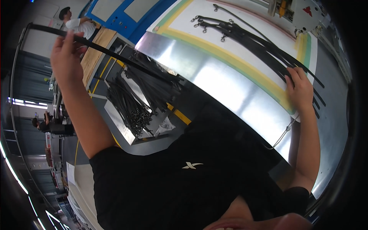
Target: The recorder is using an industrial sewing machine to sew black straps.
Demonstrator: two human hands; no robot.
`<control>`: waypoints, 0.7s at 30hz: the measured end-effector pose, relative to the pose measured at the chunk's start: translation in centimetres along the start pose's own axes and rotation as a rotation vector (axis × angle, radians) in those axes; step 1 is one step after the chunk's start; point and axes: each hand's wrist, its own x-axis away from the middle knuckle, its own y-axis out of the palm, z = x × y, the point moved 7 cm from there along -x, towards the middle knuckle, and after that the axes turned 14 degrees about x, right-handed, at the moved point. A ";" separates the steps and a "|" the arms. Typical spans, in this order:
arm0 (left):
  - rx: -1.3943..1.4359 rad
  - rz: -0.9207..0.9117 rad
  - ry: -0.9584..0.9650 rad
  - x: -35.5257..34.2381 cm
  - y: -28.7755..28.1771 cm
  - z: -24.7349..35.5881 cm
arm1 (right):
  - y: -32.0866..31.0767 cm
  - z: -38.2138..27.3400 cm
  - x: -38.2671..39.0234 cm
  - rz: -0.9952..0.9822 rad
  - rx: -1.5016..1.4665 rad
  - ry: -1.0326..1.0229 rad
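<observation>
My left hand [69, 59] is raised at the upper left, its fingers closed round a long black strap [107, 51]. One part of this strap slants down to the right over a cart; the other reaches the left rim of the view. My right hand [301, 88] rests at the right on a bundle of black straps [253, 40] on the white work surface [180, 27]. Its fingers bend over the straps and seem to grip them near their plain ends. Small metal clips [204, 30] sit at the bundle's far ends.
Yellow and green tape [230, 59] borders the work surface beside a shiny metal table edge [199, 73]. A cart [128, 134] carries piles of black straps with metal clips. Machine parts [306, 17] stand at the upper right. A person [78, 25] is at the upper left, another [44, 122] farther off.
</observation>
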 end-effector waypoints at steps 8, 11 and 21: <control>-0.230 0.007 -0.568 2.1 -9.8 -19.1 | 0.7 -0.3 0.0 -0.068 0.057 0.039; -0.227 0.201 -0.484 1.3 -13.4 -18.6 | 0.5 -0.4 0.2 -0.077 0.061 0.045; -0.990 -0.148 -0.109 10.0 -8.8 -21.4 | 0.7 0.0 0.4 -0.051 0.084 0.015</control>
